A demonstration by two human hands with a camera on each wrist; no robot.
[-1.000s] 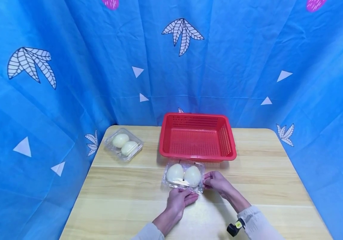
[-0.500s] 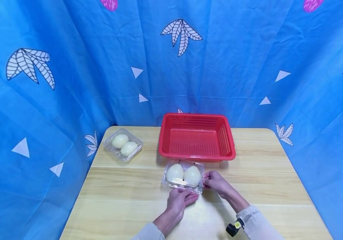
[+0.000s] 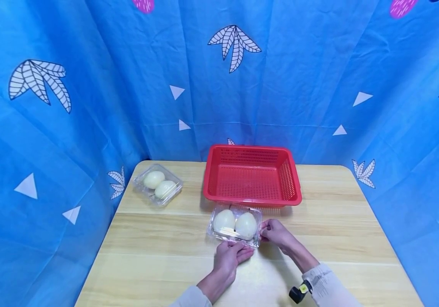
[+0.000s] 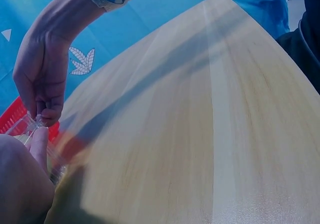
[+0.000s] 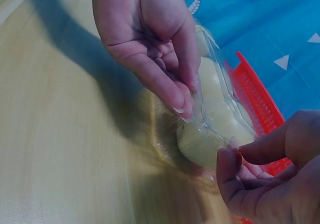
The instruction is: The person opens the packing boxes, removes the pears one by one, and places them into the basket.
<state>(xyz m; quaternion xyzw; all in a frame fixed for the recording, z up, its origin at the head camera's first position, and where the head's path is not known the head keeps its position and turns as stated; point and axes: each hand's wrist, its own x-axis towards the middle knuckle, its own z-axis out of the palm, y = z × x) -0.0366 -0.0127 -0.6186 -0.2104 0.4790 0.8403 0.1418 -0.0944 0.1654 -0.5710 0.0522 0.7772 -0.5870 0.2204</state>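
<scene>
A clear plastic clamshell box (image 3: 235,224) lies on the table in front of the basket, with two pale yellow fruits like pears (image 3: 246,225) inside. The left hand (image 3: 229,258) pinches the near edge of the box between thumb and fingers. At the right-hand corner, the right hand (image 3: 278,234) pinches the rim of the same box. The right wrist view shows the left hand (image 5: 150,48) and the right hand (image 5: 280,169) both at the thin plastic edge. Whether the lid is fastened cannot be made out.
Behind the box stands a red plastic basket (image 3: 253,201) with perforated sides. A second clear box (image 3: 174,174) with two pale fruits sits at the table's back left. Blue patterned curtain (image 3: 219,98) surrounds the wooden table (image 3: 158,238) on the far side and both flanks.
</scene>
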